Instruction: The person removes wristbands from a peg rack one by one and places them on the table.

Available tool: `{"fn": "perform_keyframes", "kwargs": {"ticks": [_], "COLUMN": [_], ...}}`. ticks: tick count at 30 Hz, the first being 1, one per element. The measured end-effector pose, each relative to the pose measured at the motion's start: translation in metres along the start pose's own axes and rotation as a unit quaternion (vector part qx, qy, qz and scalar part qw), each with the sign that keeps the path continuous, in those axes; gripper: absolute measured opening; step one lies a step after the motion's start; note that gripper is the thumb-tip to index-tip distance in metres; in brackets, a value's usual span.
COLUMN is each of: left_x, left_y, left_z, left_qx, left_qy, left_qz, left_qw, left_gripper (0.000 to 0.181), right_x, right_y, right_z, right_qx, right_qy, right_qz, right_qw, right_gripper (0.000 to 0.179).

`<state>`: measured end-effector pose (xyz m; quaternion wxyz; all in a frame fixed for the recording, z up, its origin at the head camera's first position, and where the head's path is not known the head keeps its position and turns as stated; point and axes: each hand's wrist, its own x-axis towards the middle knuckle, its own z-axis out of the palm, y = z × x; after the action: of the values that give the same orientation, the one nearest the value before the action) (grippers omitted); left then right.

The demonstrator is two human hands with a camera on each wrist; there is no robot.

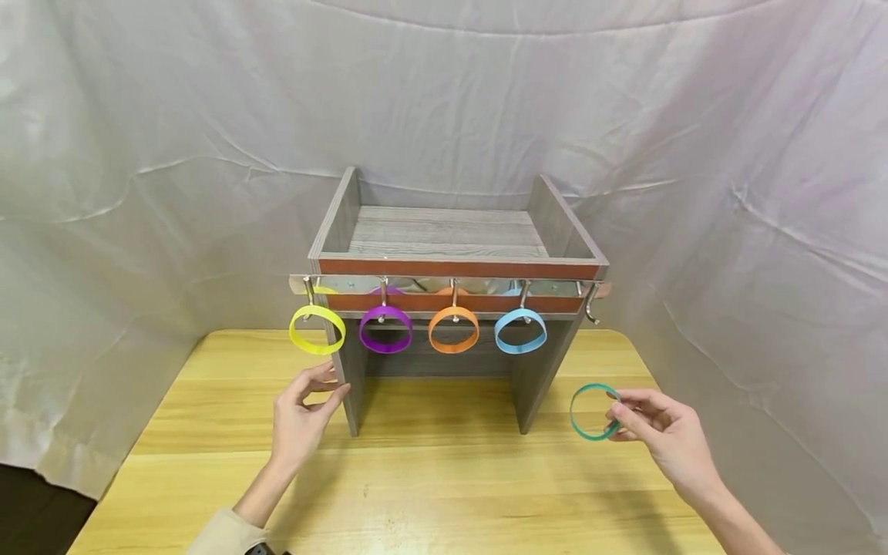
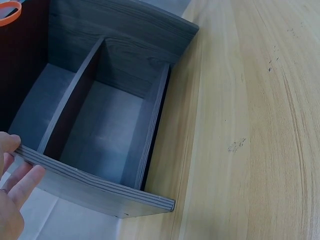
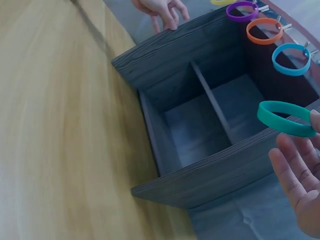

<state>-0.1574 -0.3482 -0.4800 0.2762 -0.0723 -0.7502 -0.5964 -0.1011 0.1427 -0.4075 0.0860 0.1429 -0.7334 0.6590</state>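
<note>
My right hand (image 1: 662, 435) pinches a green silicone wristband (image 1: 579, 428) between thumb and fingers, holding it in the air at the right of a grey wooden shelf (image 1: 347, 385). The band (image 3: 285, 107) hangs out past the fingertips in the right wrist view. My left hand (image 1: 301, 416) grips the front edge of the shelf's left side panel, thumb and fingers on either side of it in the left wrist view. A metal hook rail (image 1: 423, 285) runs across the shelf's front. Yellow (image 1: 294, 339), purple (image 1: 368, 343), orange (image 1: 437, 343) and light blue (image 1: 502, 343) wristbands hang from it.
The rail's rightmost hook (image 1: 591, 304) carries no band. The shelf stands on a light wooden table (image 1: 430, 493), with an open tray-like top (image 1: 447, 231) and a divider below. Grey fabric (image 1: 444, 100) hangs behind and on both sides.
</note>
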Motion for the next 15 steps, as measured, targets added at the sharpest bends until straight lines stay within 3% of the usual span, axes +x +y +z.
{"fn": "perform_keyframes", "kwargs": {"ticks": [8,15], "left_x": [0.000,0.000], "left_y": [0.001,0.001], "left_z": [0.000,0.001], "left_qx": [0.007,0.009], "left_qy": [0.002,0.003], "left_qz": [0.001,0.001], "left_qw": [1.0000,1.0000], "left_gripper": [0.043,0.042], "right_x": [-0.013,-0.023], "right_y": [0.019,0.045], "right_z": [-0.001,-0.003], "right_qx": [-0.014,-0.069], "right_qy": [0.003,-0.004], "right_qz": [0.051,0.116], "right_qw": [0.9986,0.9908], "right_gripper": [0.024,0.022]}}
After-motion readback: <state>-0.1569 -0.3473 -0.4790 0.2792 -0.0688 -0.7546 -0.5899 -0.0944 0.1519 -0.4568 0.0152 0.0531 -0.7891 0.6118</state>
